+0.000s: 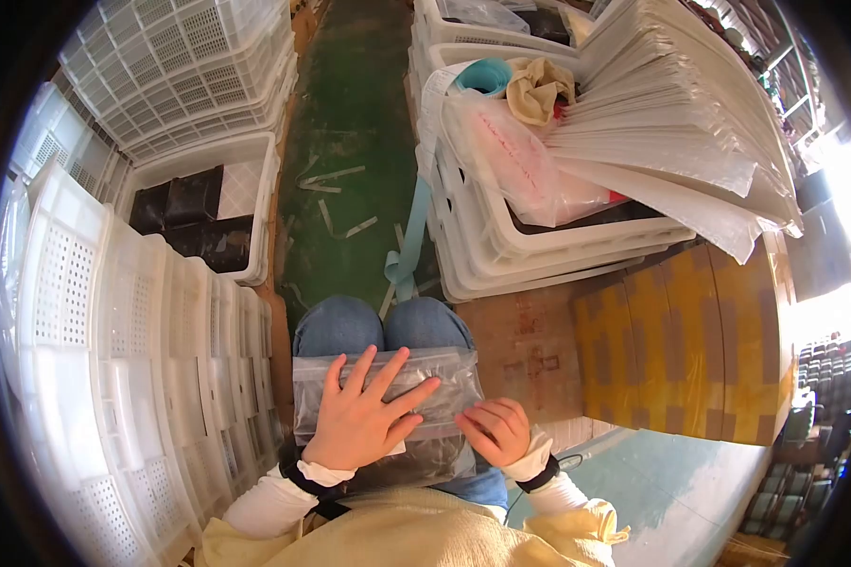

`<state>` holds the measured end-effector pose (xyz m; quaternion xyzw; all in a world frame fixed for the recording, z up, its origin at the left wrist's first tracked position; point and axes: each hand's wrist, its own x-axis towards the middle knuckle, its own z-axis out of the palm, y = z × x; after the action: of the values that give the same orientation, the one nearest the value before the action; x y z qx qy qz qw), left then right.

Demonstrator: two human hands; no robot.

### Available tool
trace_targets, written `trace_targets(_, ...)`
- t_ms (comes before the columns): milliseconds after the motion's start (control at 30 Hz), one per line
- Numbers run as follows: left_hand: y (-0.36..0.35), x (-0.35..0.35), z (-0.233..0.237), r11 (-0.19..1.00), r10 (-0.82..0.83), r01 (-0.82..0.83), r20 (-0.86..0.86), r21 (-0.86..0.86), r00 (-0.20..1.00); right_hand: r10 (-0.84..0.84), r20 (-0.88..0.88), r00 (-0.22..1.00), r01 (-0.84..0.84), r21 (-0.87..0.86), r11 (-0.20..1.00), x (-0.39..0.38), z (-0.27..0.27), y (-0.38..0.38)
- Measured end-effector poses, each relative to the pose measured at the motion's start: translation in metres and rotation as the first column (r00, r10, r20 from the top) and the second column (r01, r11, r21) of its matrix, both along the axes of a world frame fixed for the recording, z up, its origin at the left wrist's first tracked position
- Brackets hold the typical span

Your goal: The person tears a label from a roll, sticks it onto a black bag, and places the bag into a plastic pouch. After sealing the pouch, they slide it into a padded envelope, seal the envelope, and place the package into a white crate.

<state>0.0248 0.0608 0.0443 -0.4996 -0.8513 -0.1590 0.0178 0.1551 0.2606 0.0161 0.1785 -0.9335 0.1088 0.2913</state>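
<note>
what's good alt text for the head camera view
Two bare hands, left spread flat and right with curled fingers, on a clear plastic bag across a seated person's lap, between stacked white crates and taped cardboard boxes.

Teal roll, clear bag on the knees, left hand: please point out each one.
Teal roll [483, 76]: head view, coiled side.
Clear bag [459, 367]: head view, upper right part.
Left hand [357, 423]: head view, back of hand.
</note>
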Motion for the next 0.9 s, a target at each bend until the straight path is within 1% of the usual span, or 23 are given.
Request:
trace_targets(33, 0.0, 0.0, -0.002, 1.0, -0.003, 0.003, -0.019, -0.009, 1.0, 0.002, -0.004, 1.0, -0.002, 0.003, 1.0, -0.001, -0.002, 0.0)
trace_targets(233, -0.001, 0.003, 0.002, 1.0, -0.023, 0.024, 0.098, -0.007, 0.995, 0.034, 0.053, 0.998, -0.032, -0.035, 0.999, -0.002, -0.012, 0.005)
trace_targets(333, -0.004, 0.007, 0.001, 0.994, -0.109, 0.11, 0.041, -0.023, 0.993, 0.025, 0.049, 0.998, -0.022, -0.062, 0.998, 0.001, -0.017, 0.003)
trace_targets(633, -0.002, 0.005, -0.007, 0.994, -0.098, 0.1, 0.061, -0.034, 0.993, -0.004, 0.085, 0.996, 0.013, -0.104, 0.994, -0.001, -0.025, 0.001)
trace_targets(900, -0.001, 0.006, -0.006, 0.994, -0.099, 0.102, 0.059, -0.043, 0.993, -0.003, 0.093, 0.996, 0.027, -0.255, 0.966, -0.003, -0.036, -0.006)
